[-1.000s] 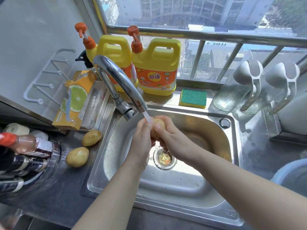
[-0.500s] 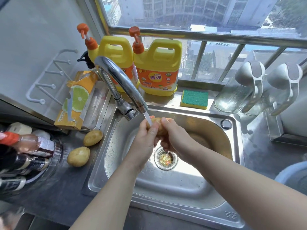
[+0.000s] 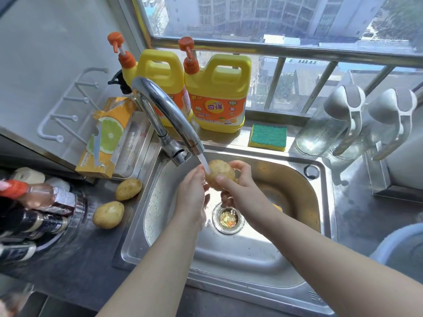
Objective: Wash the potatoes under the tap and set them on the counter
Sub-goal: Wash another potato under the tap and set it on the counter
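A yellow-brown potato [image 3: 220, 171] is held over the steel sink [image 3: 247, 266], right under the water running from the chrome tap [image 3: 167, 113]. My right hand [image 3: 238, 191] grips it from the right, thumb across its front and fingers curled round its back. My left hand [image 3: 192, 195] touches its left side with fingers mostly straight, just below the stream. Two more potatoes lie on the dark counter left of the sink, one nearer the tap base [image 3: 128, 189], one closer to me [image 3: 108, 214].
Two yellow detergent jugs [image 3: 217, 97] and a green-yellow sponge [image 3: 268, 136] stand on the sill behind the sink. An orange box [image 3: 107, 136] lies in a tray at left. Bottles [image 3: 34, 209] crowd the left edge, two glass jugs [image 3: 338, 124] the right.
The potato has been turned between my hands, and more of it shows above my fingers now. Both hands stay under the running tap.
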{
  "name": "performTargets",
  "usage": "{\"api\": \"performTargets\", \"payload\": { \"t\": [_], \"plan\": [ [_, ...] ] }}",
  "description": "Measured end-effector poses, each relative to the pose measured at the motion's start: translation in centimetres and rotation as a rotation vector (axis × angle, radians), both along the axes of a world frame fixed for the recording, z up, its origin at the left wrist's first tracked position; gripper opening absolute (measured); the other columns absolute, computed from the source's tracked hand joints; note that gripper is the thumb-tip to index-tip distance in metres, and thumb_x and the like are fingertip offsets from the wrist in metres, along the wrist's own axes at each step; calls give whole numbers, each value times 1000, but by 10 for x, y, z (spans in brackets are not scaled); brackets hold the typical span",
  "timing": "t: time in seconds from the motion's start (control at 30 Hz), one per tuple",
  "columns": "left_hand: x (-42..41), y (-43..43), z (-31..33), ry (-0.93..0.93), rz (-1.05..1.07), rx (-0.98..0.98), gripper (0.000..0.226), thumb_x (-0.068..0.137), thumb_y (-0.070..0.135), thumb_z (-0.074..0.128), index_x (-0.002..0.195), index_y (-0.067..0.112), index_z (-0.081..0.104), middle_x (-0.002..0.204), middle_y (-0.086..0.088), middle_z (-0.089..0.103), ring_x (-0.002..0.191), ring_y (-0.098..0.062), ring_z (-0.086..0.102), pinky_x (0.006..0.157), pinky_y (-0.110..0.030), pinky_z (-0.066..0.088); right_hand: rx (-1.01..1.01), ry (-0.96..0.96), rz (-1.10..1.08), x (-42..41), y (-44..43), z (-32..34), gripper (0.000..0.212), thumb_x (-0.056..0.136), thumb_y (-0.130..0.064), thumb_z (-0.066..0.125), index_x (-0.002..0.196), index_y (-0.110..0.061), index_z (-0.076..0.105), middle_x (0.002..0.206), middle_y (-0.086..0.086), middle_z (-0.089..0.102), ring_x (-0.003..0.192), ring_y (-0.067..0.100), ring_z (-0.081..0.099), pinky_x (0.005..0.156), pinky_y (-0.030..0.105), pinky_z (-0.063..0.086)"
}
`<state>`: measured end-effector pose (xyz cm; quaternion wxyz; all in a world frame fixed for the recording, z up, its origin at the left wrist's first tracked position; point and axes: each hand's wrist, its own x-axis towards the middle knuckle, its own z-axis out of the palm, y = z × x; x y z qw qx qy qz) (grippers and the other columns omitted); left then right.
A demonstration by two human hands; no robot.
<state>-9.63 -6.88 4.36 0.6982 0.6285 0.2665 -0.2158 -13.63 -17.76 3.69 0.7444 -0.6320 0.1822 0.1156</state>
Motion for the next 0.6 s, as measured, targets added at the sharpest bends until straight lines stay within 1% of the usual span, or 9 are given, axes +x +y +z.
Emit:
{"api": "performTargets", "payload": {
  "t": [0.07,0.13,0.2,0.3,0.33,0.4,0.47,0.53,0.6],
  "plan": [
    [-11,4,-1,10,-40,25,34,104,43,41,120,28,67,123,6,68,111,-12,59,88,-36,46,-14,15,10,0,-3,0,47,94,-28,67,125,-28,32,93,1,64,66,13,53,68,33,48],
    [-20,3,1,20,-68,-32,38,105,46,39,121,26,66,119,5,70,115,-14,61,97,-43,48,-50,9,46,-1,-3,-1,51,96,-27,66,130,-27,29,78,-12,70,63,5,57,73,33,50],
    [-26,-2,8,27,-49,-119,36,106,41,39,111,21,69,97,3,76,98,-13,69,90,-45,52,-128,-14,110,-3,-2,-3,53,97,-28,65,137,-29,30,78,-15,71,68,-2,62,81,36,54],
    [-21,-6,13,66,38,-232,36,104,39,43,104,14,69,84,-4,75,76,-15,73,72,-38,57,-344,-84,231,-7,0,-2,57,94,-29,65,141,-34,35,109,-6,68,98,10,67,91,40,55],
    [-18,-7,14,94,81,-268,35,103,37,46,100,11,68,80,-6,74,71,-16,73,67,-34,59,-420,-115,257,-8,-1,-1,58,93,-26,65,141,-34,35,110,-5,67,98,12,66,88,36,54],
    [-10,-9,16,159,134,-337,29,100,30,50,89,8,66,77,-8,68,63,-18,69,59,-30,57,-522,-181,267,-11,-1,0,59,91,-20,67,139,-34,36,102,-10,63,87,8,62,78,27,48],
    [-6,-11,18,220,139,-393,28,98,26,51,79,10,64,72,-8,65,62,-20,65,62,-31,55,-581,-239,259,-13,-2,-2,58,89,-16,68,136,-34,39,99,-19,59,82,1,58,74,19,43],
    [-6,-11,16,279,124,-443,33,96,26,52,71,12,67,66,-7,67,65,-22,62,68,-34,52,-634,-288,279,-13,-4,-4,58,87,-14,68,136,-32,42,110,-18,59,89,-1,56,76,13,40],
    [-8,-11,16,292,102,-458,36,98,29,52,74,11,71,68,-7,69,69,-22,65,68,-34,54,-644,-307,310,-11,-6,-6,58,86,-13,68,136,-29,44,121,-13,58,98,1,54,80,11,39]
  ]
}}
